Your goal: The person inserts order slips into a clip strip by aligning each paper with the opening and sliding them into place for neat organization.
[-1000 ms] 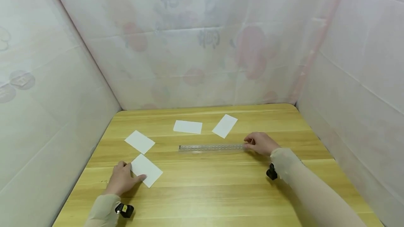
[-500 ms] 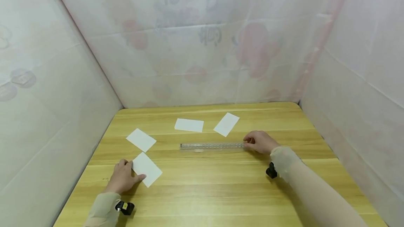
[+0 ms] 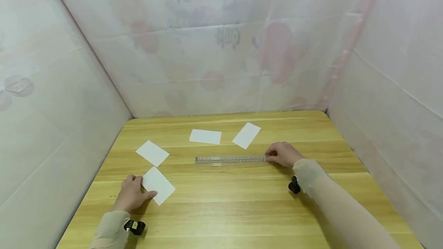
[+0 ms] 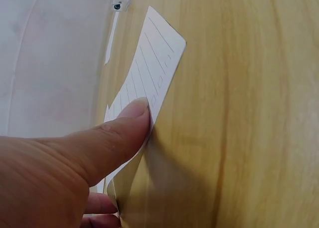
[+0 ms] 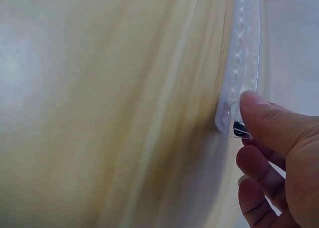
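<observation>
My left hand (image 3: 130,194) pinches the near-left white card (image 3: 158,186), thumb on its face and fingers at its edge. In the left wrist view that card (image 4: 152,63) shows printed lines and small boxes, and stands tilted off the wood. At the right, my right hand (image 3: 284,154) pinches the right end of a long clear plastic strip (image 3: 230,160) between thumb and fingers. The strip (image 5: 241,48) carries a row of small bumps and has a dark bit at the held end, as the right wrist view shows. My other right fingers are curled below it.
A second white card (image 3: 152,153) lies just beyond the held one, close to its corner. Two more, a middle card (image 3: 205,136) and a right card (image 3: 246,135), lie farther back on the wooden table (image 3: 221,218). Pale fabric walls (image 3: 214,57) enclose the back and sides.
</observation>
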Action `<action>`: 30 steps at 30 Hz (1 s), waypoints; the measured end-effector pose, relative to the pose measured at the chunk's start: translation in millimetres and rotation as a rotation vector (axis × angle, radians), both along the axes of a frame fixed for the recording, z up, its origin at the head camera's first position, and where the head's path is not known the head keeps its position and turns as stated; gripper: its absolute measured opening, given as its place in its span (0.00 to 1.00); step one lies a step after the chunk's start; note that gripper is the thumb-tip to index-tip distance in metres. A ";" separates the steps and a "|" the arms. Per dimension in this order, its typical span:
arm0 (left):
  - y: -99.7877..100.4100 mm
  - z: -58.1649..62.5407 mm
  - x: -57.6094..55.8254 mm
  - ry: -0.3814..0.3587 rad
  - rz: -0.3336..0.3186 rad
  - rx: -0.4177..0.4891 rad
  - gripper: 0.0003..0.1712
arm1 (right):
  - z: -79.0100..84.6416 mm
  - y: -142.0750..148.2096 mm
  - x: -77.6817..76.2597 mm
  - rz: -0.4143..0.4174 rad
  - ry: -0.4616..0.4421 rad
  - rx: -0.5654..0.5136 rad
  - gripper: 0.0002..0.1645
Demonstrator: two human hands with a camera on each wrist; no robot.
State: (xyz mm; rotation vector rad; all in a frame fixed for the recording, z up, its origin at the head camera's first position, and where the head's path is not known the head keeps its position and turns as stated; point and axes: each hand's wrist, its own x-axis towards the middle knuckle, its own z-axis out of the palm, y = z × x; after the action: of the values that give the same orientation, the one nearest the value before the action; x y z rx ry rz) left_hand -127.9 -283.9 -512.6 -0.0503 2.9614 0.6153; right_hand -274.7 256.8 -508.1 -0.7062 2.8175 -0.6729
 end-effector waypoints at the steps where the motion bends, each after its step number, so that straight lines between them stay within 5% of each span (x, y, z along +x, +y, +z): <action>1: -0.4 0.0 0.0 -0.006 0.005 0.003 0.54 | 0.8 -1.3 -0.8 0.003 0.006 0.015 0.05; 14: 3.6 4.6 1.1 -0.002 0.010 0.028 0.50 | 15.9 -12.9 -3.6 0.074 0.000 0.160 0.02; 30: 17.6 8.3 0.3 0.014 -0.036 0.085 0.40 | 15.3 -13.0 -7.7 0.130 0.020 0.173 0.04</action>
State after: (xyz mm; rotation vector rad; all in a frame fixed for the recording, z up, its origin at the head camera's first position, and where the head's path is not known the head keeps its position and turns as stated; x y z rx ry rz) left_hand -127.6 -266.3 -504.3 0.0148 2.9383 0.7391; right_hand -282.5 243.8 -492.7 -0.8577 2.7747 -0.3979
